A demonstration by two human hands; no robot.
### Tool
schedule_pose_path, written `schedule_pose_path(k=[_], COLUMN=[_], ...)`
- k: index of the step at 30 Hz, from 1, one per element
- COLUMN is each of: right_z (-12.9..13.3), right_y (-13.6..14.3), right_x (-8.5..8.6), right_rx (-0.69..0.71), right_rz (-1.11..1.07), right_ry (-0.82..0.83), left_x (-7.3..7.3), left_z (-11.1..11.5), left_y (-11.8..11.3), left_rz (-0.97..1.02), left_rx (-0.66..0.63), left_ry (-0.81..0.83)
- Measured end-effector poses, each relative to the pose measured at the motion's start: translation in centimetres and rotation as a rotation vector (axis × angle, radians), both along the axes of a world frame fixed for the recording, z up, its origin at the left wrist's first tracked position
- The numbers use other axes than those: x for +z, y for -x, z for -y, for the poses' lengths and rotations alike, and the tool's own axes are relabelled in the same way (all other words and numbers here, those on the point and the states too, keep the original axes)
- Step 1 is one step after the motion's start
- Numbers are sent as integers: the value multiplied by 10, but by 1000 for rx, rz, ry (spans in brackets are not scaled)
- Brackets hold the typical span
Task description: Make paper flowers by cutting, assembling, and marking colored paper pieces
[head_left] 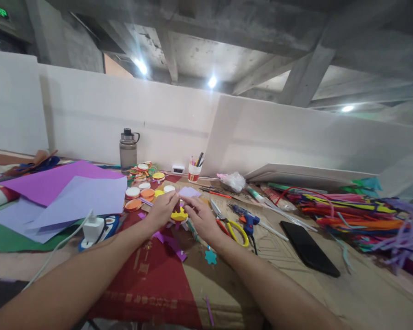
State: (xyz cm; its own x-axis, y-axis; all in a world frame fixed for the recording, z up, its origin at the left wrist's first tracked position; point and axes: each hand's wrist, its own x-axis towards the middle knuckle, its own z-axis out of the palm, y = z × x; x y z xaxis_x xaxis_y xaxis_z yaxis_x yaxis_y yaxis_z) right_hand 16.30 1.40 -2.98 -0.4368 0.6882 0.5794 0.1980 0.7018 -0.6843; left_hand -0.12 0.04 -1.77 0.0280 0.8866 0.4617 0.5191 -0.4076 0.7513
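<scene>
Near the middle of the table, my left hand [163, 208] and my right hand [201, 217] meet at the fingertips. The fingers of both are bent and pinched together, and whatever is between them is too small to make out. Just below the fingertips lies a round yellow piece [179, 214] with white and purple parts round its edge. Purple paper scraps [174, 247] lie in front of it, and a teal flower-shaped piece [210, 256] is nearer to me. White and orange round lids [133, 205] sit left of my left hand.
Scissors [239, 231], a blue glue gun [250, 221] and a black phone [309, 247] lie to the right, before colourful strips [358, 220]. Purple paper sheets [86, 197] and a power strip [98, 231] are left. A bottle [128, 151] and pen cup [194, 172] stand behind.
</scene>
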Motion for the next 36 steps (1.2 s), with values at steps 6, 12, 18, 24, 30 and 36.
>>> schedule_pose_path(k=[6,12,18,24,30,36], right_z=[7,10,6,-4,-17,-13], right_y=[3,4,5,4,-12,-11], right_x=[3,8,9,4,5,-2], right_rx=[68,114,188,59,-174,-246], right_rz=[-3,-93,-170,-438,-297,243], right_ry=[55,251,317,481,349,12], left_x=[-2,-1,-7,-8,-4,-6], left_z=[-3,0,-2,-3,-8,-12], left_y=[-2,-1,3,1,7,7], left_rz=[8,-202,-147,-47,86,251], left_rx=[-115,-92,-133,-79,108,85], left_ry=[40,-78,-116,-91,-16,63])
